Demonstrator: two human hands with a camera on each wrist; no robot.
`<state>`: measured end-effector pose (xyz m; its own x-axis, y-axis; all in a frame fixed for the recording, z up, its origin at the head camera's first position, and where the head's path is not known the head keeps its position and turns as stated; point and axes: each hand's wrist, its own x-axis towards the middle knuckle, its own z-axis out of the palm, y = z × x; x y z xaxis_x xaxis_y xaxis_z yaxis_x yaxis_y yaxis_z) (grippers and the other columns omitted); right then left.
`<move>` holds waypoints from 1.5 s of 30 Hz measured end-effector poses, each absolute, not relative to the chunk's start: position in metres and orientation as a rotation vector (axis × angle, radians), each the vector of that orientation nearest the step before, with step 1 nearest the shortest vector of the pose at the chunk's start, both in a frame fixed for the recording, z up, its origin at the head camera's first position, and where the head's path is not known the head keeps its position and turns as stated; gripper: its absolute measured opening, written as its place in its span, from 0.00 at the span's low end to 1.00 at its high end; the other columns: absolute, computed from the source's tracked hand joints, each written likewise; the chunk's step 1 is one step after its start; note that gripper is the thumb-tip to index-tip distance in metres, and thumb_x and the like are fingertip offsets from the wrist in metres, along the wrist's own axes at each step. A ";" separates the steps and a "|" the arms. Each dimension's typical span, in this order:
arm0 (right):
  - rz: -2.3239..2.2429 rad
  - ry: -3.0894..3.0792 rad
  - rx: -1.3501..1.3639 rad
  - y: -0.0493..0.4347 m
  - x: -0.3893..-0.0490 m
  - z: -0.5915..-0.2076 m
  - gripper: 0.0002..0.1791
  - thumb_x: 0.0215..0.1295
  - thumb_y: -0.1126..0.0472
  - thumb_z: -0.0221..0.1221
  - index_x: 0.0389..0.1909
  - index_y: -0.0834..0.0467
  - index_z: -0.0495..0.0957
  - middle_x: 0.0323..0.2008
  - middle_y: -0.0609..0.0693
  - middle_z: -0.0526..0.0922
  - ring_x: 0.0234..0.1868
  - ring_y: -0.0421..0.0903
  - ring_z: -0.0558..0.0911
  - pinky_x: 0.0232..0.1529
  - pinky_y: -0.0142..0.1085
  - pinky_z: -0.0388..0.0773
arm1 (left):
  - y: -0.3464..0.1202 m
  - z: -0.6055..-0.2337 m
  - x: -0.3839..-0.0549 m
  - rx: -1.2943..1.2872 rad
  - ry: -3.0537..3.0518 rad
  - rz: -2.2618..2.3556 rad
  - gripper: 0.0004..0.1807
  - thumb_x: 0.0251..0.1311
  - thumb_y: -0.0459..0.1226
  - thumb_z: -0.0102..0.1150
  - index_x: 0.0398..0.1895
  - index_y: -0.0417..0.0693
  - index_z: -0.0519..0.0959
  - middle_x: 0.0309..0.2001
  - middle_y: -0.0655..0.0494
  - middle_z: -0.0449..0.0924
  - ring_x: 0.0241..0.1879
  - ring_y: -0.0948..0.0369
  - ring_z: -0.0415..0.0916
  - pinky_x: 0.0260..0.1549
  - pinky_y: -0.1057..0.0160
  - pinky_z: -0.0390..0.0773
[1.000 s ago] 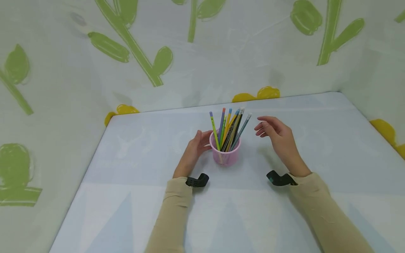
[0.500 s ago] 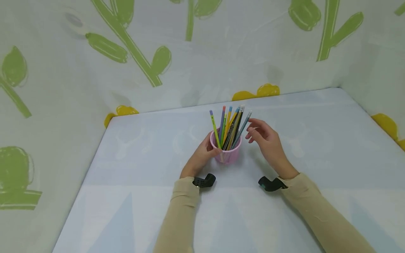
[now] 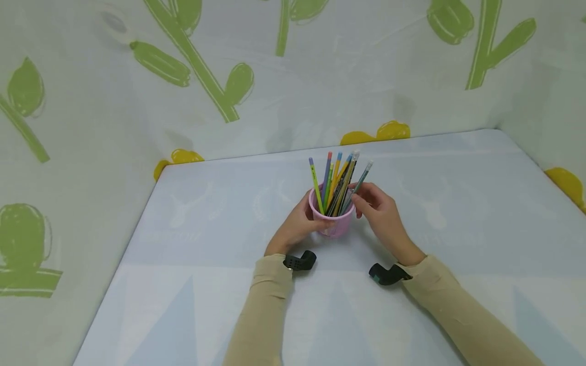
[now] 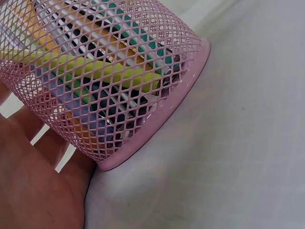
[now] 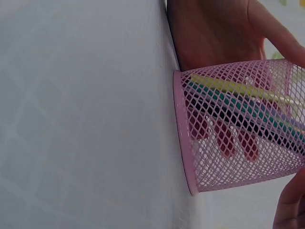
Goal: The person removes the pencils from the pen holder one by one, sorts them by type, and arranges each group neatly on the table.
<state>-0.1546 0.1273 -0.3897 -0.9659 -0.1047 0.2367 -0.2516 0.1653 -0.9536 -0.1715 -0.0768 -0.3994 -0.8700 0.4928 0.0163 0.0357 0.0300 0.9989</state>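
Head view: our left hand (image 3: 294,225) is gripping a pink mesh cup (image 3: 343,225), right hand (image 3: 381,209) pinching its two-o'clock slim teal pencil (image 3: 364,174), still inside.

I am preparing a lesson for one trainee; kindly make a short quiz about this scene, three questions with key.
1. True or false: the round pink mesh cup lies on its side.
2. What colour is the upper end of the slim lime-green pencil?
A) red
B) purple
C) white
3. Fill the gap: the person's ____ hand holds the cup, its thumb across the near side.

Key: 1. False, it stands upright. 2. B. 3. Left, so the left hand.
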 end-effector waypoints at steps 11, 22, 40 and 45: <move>1.817 -2.392 0.368 0.127 -0.146 -0.378 0.14 0.65 0.52 0.49 0.45 0.55 0.74 0.27 0.55 0.73 0.27 0.48 0.71 0.29 0.43 0.69 | -0.073 -0.410 -0.178 0.578 2.068 1.872 0.44 0.40 0.43 0.70 0.62 0.68 0.56 0.57 0.64 0.66 0.54 0.62 0.66 0.53 0.61 0.65; 1.969 -2.224 0.424 0.139 -0.155 -0.377 0.13 0.67 0.55 0.47 0.41 0.61 0.72 0.28 0.58 0.72 0.29 0.50 0.72 0.32 0.33 0.73 | -0.076 -0.411 -0.180 0.527 2.048 1.870 0.46 0.41 0.36 0.69 0.63 0.67 0.56 0.56 0.64 0.67 0.54 0.64 0.66 0.54 0.62 0.64; 2.855 -1.285 0.388 0.163 -0.172 -0.392 0.12 0.69 0.60 0.41 0.47 0.63 0.62 0.32 0.57 0.78 0.24 0.47 0.75 0.25 0.31 0.75 | -0.078 -0.416 -0.179 0.591 2.059 1.872 0.44 0.43 0.40 0.68 0.63 0.72 0.55 0.57 0.64 0.66 0.55 0.63 0.66 0.53 0.61 0.65; 2.850 -1.405 0.336 0.170 -0.175 -0.397 0.17 0.70 0.58 0.41 0.52 0.65 0.62 0.28 0.56 0.76 0.22 0.46 0.70 0.23 0.30 0.73 | -0.077 -0.406 -0.175 0.587 2.026 1.872 0.44 0.44 0.38 0.67 0.63 0.68 0.55 0.57 0.62 0.66 0.55 0.61 0.66 0.53 0.61 0.65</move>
<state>-0.1752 0.1705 -0.3970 -0.9765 -0.1402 0.1637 -0.0445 -0.6121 -0.7895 -0.1747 -0.0766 -0.4059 -0.8644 0.5010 0.0424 0.0817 0.0567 0.9950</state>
